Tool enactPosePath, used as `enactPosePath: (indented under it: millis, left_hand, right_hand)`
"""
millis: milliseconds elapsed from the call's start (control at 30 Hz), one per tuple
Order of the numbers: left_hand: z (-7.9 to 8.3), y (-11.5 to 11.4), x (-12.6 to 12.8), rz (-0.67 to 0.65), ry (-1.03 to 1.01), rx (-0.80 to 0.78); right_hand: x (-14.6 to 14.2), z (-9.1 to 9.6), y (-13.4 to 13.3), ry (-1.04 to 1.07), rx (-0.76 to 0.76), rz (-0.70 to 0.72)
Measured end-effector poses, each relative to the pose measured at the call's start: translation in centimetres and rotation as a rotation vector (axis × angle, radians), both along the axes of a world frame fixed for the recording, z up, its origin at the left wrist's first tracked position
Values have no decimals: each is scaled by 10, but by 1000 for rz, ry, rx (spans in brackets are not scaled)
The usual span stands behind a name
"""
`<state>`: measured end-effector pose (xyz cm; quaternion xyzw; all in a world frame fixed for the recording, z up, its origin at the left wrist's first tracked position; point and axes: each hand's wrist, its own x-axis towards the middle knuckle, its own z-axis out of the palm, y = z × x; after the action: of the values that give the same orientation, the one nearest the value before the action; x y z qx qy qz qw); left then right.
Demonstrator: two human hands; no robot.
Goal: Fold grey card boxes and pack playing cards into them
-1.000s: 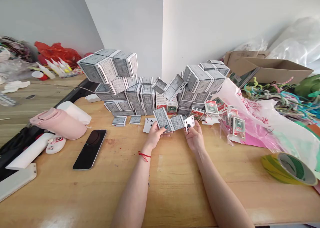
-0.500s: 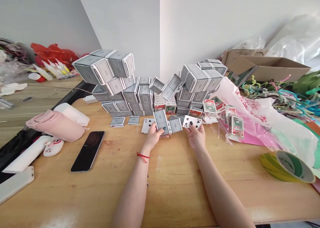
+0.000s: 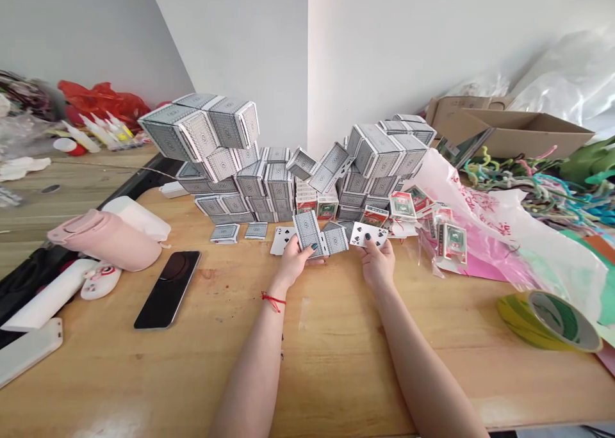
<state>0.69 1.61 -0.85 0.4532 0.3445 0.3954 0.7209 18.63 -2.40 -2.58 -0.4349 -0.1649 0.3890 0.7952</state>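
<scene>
Not much has moved in the last second, but the spade card (image 3: 369, 235) in the right hand (image 3: 378, 265) has been swung round from a narrow, tilted angle to almost flat, so its spades can be seen properly now. It's pinched at the lower edge, with the hand mostly closed. Just to the left, a grey-backed card (image 3: 307, 233) is gripped upright-ish by the left hand (image 3: 293, 263), also mostly closed. A second grey card (image 3: 335, 239) sits right up against it, though whether it's joined on can't really be told. All of this is happening low over the bench (image 3: 336, 361), right in front of the big stacks of folded cards (image 3: 262, 185), with another face-up card (image 3: 282, 241) lying just beside the left hand.
</scene>
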Motion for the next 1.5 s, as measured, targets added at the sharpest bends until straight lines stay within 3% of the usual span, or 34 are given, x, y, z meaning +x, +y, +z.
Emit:
enactPosePath:
  millis: [367, 700, 1067, 1333, 1500]
  left_hand:
    - [3, 0, -1, -15, 15, -10]
    - [0, 0, -2, 28, 6, 11]
    - [-1, 2, -7, 46, 14, 5]
    - [0, 1, -7, 3, 59, 16]
    - [1, 1, -8, -16, 57, 14]
  right_hand:
    - [-2, -4, 2, -4, -9, -15]
    - [0, -3, -1, -73, -56, 201]
    - [26, -6, -5, -252, -193, 411]
    - [30, -2, -9, -488, -283, 470]
    - [28, -1, -9, -496, -265, 507]
